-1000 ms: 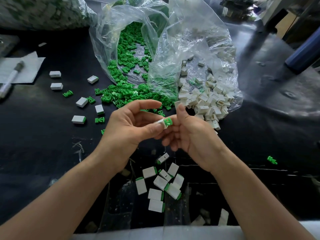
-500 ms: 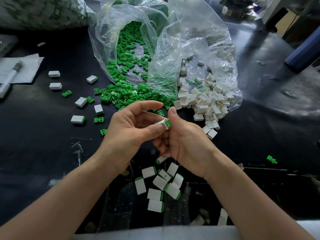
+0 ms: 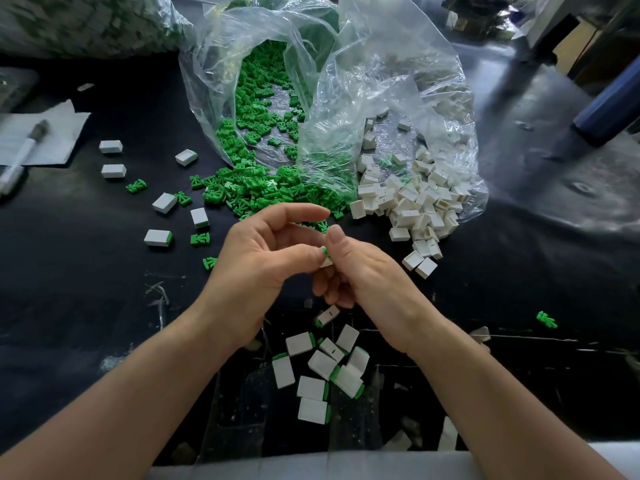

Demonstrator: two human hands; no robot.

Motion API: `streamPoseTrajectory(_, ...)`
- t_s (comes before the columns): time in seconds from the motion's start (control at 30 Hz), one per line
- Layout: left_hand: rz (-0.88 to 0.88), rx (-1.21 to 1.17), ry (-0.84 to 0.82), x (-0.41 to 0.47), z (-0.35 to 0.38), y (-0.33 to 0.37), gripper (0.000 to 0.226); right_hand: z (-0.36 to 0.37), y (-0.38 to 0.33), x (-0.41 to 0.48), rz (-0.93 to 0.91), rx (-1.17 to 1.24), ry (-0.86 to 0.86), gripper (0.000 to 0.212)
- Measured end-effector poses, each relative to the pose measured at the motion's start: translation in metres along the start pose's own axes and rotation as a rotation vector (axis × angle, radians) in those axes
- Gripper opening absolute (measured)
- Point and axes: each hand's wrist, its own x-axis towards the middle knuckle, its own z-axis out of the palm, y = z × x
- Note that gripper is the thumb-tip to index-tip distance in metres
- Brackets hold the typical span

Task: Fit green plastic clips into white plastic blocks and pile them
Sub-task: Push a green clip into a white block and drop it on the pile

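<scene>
Nearest the viewer, a loose pile of finished blocks (image 3: 311, 388), each white with a green edge showing, lies on the black table (image 3: 69, 306). Just beyond it, the left hand (image 3: 256, 265) pinches a white block (image 3: 327, 263) between thumb and curled fingers. The right hand (image 3: 363, 275) closes on the same piece from the other side, its thumb set against the green clip (image 3: 325, 251) at the block's end. Only a sliver of each part shows between the fingers. The step in hand appears to be seating the clip. This is best done by holding the block square, pushing along the slot with the thumb pad, and stopping only when the clip sits flush, since a skewed push would likely jam it. Farther off lie the supplies: loose green clips (image 3: 263, 192) spilling from one clear bag (image 3: 221, 64), and empty white blocks (image 3: 412, 206) spilling from a second bag (image 3: 398, 74).
</scene>
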Motion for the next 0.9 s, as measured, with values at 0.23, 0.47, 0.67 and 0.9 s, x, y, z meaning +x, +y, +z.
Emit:
streamPoseTrajectory(0.23, 0.001, -0.001, 0.026, 0.0, 0.003, -0.002, 0.033, 0.004, 0.008, 0.002, -0.08, -0.2, 0.108, 0.046)
streamPoseTrajectory(0.47, 0.01, -0.024, 0.038, -0.001, 0.005, -0.002, 0.036, 0.005, 0.011, 0.003, -0.156, -0.261, 0.127, 0.033)
streamPoseTrajectory(0.67, 0.004, -0.025, 0.044, -0.001, 0.004, -0.003, 0.033, 0.007, 0.015, 0.004, -0.206, -0.298, 0.146, 0.037)
streamPoseTrajectory(0.9, -0.001, -0.04, 0.056, 0.0, 0.003, -0.004, 0.031, 0.008, 0.015, 0.003, -0.228, -0.331, 0.161, 0.036)
